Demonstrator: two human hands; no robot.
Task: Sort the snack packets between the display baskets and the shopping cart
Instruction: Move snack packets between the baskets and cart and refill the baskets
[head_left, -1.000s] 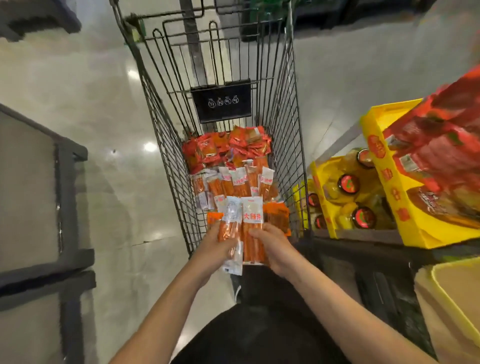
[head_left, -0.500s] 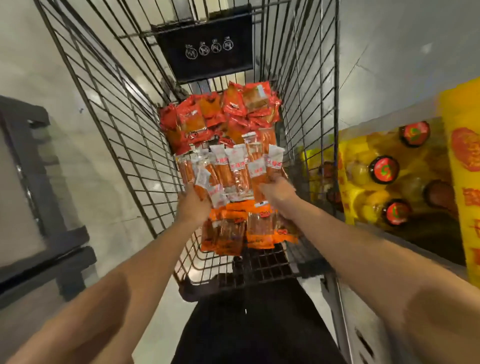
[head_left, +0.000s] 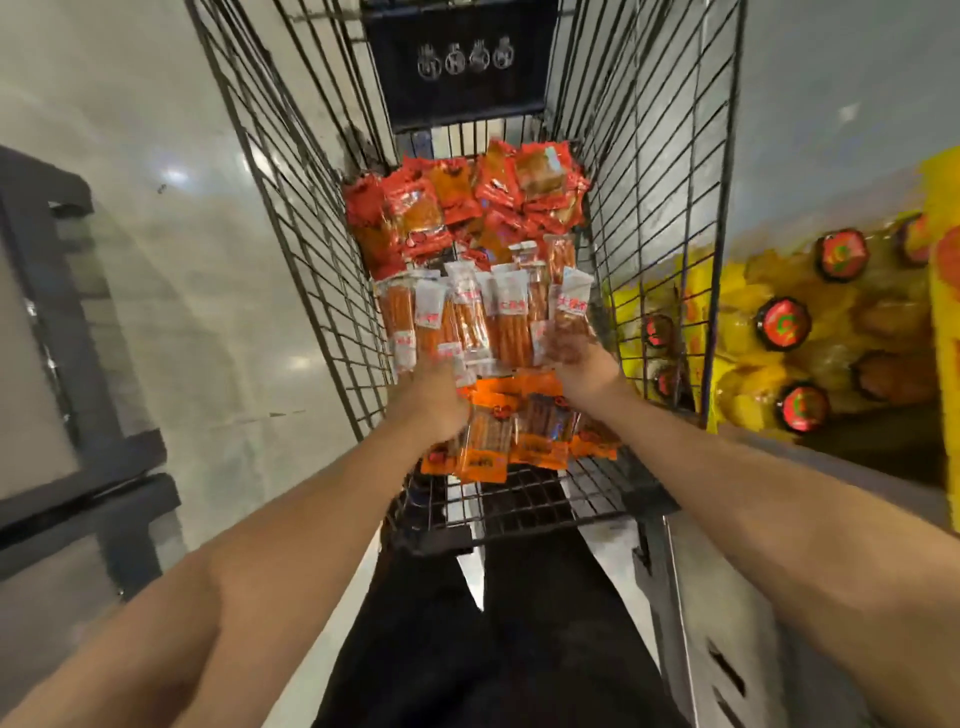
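1. Two bare forearms reach down into the shopping cart (head_left: 670, 218) from its near end, a reach that suits laying packets flat.
2. Orange-edged stick packets (head_left: 511, 431) lie on the cart floor, directly under both wrists.
3. The left hand (head_left: 434, 395) and right hand (head_left: 584, 366) rest on the white-labelled stick packets (head_left: 488, 317), apparently squaring that row; motion blur hides the fingers, so whether each grip is spread or pinching I cannot tell.
4. Red snack packets (head_left: 457, 208) are heaped beyond the fingertips, apart from both hands.
5. Outside the cart's right wall, yellow bottles (head_left: 810, 332) fill a display.
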